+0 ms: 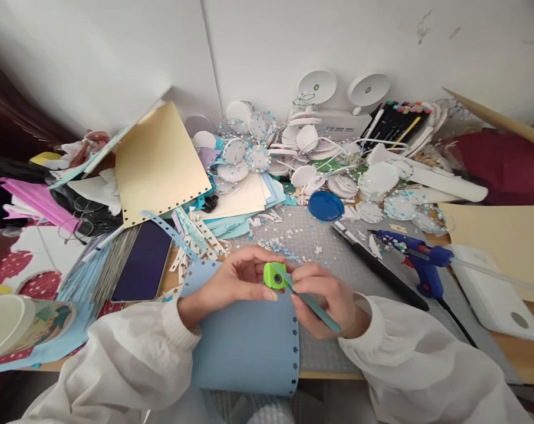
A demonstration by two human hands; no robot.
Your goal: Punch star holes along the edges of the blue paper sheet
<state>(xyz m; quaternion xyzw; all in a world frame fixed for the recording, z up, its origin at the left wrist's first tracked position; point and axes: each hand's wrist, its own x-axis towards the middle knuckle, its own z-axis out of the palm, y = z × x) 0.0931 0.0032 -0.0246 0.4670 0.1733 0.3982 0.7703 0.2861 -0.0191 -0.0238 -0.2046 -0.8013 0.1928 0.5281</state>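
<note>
My left hand [231, 282] is closed around a small green paper punch [274, 275], thumb and fingers pinching it above the desk. My right hand [329, 300] pinches a narrow teal paper strip [313, 303] that runs from the punch down to the right. Under both hands lies a light blue paper sheet [244, 347] with star-shaped holes punched along its right and top edges. It rests on a grey cutting mat [324, 247] strewn with tiny paper stars.
A blue glue gun [419, 259] and a black craft knife [377, 265] lie right of the hands. A phone [145, 268] lies at the left, a blue lid [325, 205] behind. Cream card sheets [158, 162], white discs, markers [397, 121] and paper scraps crowd the back.
</note>
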